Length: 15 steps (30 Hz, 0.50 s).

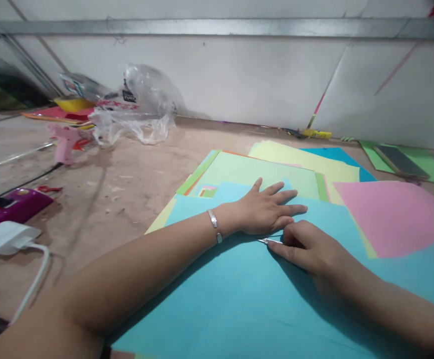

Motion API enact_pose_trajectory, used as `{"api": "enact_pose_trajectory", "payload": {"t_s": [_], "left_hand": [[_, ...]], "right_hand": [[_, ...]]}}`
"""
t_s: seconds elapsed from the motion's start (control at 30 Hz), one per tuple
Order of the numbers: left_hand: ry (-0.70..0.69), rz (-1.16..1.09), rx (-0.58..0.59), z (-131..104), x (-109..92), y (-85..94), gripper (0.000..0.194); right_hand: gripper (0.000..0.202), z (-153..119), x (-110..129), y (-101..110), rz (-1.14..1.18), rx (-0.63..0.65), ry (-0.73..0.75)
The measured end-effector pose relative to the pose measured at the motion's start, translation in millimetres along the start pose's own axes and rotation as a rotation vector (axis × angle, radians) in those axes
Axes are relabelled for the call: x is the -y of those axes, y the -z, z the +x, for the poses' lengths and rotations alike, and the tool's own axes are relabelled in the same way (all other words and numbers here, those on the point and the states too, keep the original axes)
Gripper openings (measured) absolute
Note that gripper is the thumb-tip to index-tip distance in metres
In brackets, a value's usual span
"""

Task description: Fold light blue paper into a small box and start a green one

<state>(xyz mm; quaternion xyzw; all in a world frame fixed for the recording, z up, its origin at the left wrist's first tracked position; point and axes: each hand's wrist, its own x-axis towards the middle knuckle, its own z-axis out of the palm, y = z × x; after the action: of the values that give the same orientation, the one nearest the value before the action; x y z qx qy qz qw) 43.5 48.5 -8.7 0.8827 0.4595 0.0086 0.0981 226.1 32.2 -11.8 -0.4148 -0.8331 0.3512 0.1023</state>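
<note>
The left hand lies palm-down, fingers spread; the right hand curls beside it, seemingly pinching.

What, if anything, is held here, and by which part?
The right hand holds a slim metallic tool behind its exposed end; fingers hide the exact grip. The left hand is spread.

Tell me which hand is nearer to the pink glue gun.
Left. The left hand lies spread on the blue paper, to the right of the pink glue gun. The right hand, pinching a slim silver tool, is farther right and nearer the camera.
</note>
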Motion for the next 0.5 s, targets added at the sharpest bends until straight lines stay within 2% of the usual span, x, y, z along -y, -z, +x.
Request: {"api": "enact_pose_trajectory", "payload": {"t_s": [0.23,0.5], "left_hand": [[-0.028,0.018,0.017,0,1,-0.7,0.055],[-0.039,0.069,0.020,0,3,-1.4,0.060]], "right_hand": [[0.035,3,11,-9,0.081,0.042,-0.017],[0.036,7,15,-8,0.133,0.079,-0.059]]}}
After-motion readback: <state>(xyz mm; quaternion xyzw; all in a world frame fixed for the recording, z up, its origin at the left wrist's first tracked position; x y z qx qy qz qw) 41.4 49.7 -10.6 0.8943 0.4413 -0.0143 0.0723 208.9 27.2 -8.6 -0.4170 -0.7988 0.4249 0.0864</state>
